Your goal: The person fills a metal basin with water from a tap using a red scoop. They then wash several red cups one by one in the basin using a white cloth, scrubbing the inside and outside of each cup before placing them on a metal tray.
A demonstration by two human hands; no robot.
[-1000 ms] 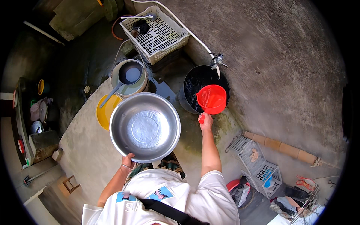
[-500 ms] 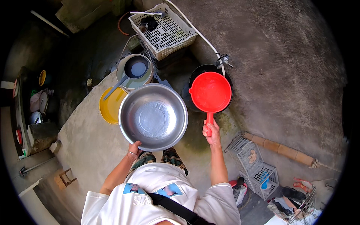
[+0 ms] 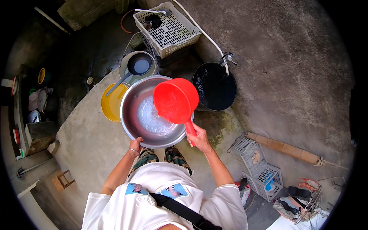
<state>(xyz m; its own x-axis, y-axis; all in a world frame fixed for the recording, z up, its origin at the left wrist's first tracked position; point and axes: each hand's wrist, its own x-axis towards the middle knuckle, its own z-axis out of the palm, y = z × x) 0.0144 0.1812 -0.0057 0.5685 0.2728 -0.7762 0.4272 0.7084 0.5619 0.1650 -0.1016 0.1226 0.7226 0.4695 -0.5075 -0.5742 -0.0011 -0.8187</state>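
Observation:
My left hand (image 3: 136, 144) grips the near rim of a wide metal basin (image 3: 132, 115), its thumb over the edge. My right hand (image 3: 199, 138) is closed around the handle of a red water dipper (image 3: 180, 97). The dipper is tilted over the right part of the basin, and water runs from its lip into the basin. A black bucket (image 3: 215, 86) of water stands just right of the dipper. Left of the basin are a yellow basin (image 3: 111, 109) and a pale bucket (image 3: 124, 68), with a grey long-handled dipper (image 3: 138, 64) lying across the bucket.
A white plastic crate (image 3: 168, 50) sits beyond the buckets. Along the rough wall runs a white pipe with a tap (image 3: 227, 58). At right lie a bamboo pole (image 3: 283, 148), grey crates (image 3: 268, 184) and a rack of shoes (image 3: 297, 203). A small wooden stool (image 3: 63, 180) is at left.
My right hand has brought the red dipper left from above the black bucket to over the metal basin and tipped it. Water now pours out. My left hand keeps its hold on the rim.

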